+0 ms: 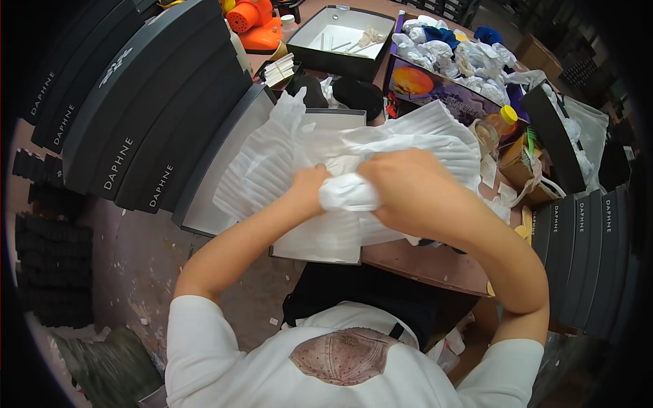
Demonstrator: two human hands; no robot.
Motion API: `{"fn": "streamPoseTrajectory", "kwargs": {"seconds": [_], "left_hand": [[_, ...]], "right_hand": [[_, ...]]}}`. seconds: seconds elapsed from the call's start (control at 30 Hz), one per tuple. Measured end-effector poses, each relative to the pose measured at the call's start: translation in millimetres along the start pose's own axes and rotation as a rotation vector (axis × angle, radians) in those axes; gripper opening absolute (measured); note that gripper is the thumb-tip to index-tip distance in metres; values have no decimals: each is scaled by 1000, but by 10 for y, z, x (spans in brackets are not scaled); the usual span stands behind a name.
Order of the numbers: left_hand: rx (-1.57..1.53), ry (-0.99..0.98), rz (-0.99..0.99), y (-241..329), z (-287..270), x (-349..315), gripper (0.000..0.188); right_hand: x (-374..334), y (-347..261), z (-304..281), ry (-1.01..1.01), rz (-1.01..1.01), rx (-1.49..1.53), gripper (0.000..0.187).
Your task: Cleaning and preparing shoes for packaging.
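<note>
Both your hands clamp one wad of white tissue paper (348,192): left hand (309,187) beside it, right hand (408,190) wrapped over (above the open box (224,163), loose sheets spread beneath).

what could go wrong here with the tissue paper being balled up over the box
The thin white tissue paper is bunched tightly between the left hand and right hand, so it may tear. Loose sheets spread toward the capped orange bottle at the right and might knock it over. The open box juts past the table edge and might slip off.
</note>
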State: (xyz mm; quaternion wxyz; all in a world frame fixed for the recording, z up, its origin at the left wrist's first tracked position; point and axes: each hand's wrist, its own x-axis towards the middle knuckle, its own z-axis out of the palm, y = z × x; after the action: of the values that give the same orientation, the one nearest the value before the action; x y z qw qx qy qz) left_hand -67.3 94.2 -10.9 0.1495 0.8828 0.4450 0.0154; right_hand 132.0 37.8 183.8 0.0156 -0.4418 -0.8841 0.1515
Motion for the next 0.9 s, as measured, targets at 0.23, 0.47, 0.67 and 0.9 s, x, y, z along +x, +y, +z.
{"fn": "streamPoseTrajectory", "kwargs": {"seconds": [0.23,0.47,0.67,0.9], "left_hand": [[691,227,-63,28,-2,118,50],[504,-151,-179,355,-485,-525,71],[-250,400,-113,-141,-227,-622,74],[-475,346,-58,-544,-318,-509,83]], "right_hand": [[1280,578,1015,-179,105,-190,25],[1587,612,1352,33,629,102,30],[1618,397,1496,274,734,56,35],[1696,-198,1781,151,577,204,32]]}}
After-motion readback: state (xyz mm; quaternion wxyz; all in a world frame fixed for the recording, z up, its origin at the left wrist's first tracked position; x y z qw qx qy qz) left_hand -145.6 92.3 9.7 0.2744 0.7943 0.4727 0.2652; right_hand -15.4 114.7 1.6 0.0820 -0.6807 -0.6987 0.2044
